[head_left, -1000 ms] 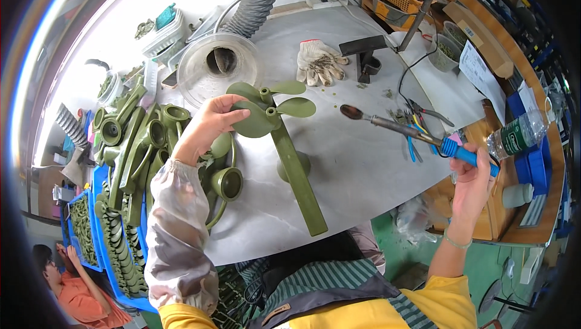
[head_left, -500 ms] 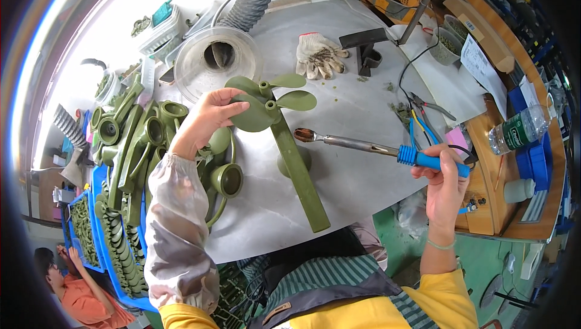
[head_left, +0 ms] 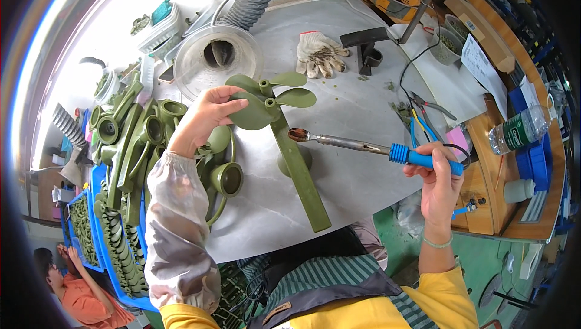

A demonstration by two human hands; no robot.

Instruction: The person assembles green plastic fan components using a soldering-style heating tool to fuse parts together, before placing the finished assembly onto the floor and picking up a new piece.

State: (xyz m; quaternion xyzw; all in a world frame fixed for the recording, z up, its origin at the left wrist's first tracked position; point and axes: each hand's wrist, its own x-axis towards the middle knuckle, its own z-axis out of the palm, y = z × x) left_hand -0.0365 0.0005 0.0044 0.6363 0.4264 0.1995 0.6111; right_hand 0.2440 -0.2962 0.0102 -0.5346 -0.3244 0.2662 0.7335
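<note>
My left hand [head_left: 209, 114] pinches a blade of an olive-green propeller [head_left: 254, 113] with several rounded blades and small hubs. The propeller rests by the upper end of a long olive-green bar [head_left: 302, 184], which has a round piece half hidden under it. My right hand [head_left: 437, 178] is closed around the blue handle of a soldering iron [head_left: 357, 144]. Its metal shaft points left and its brown, spoon-like tip lies over or beside the bar, just below the propeller; I cannot tell if they touch.
Olive-green moulded parts [head_left: 148, 129] pile up at left, above blue crates. A clear round hood [head_left: 242, 81] with a grey duct stands behind. Farther back lie a stained glove [head_left: 319, 55] and a black stand [head_left: 365, 48]. Pliers [head_left: 436, 106] and a bottle [head_left: 519, 129] are at right.
My right hand has shifted slightly left, bringing the soldering iron's tip closer to the green bar. My left hand and the propeller stay nearly in place.
</note>
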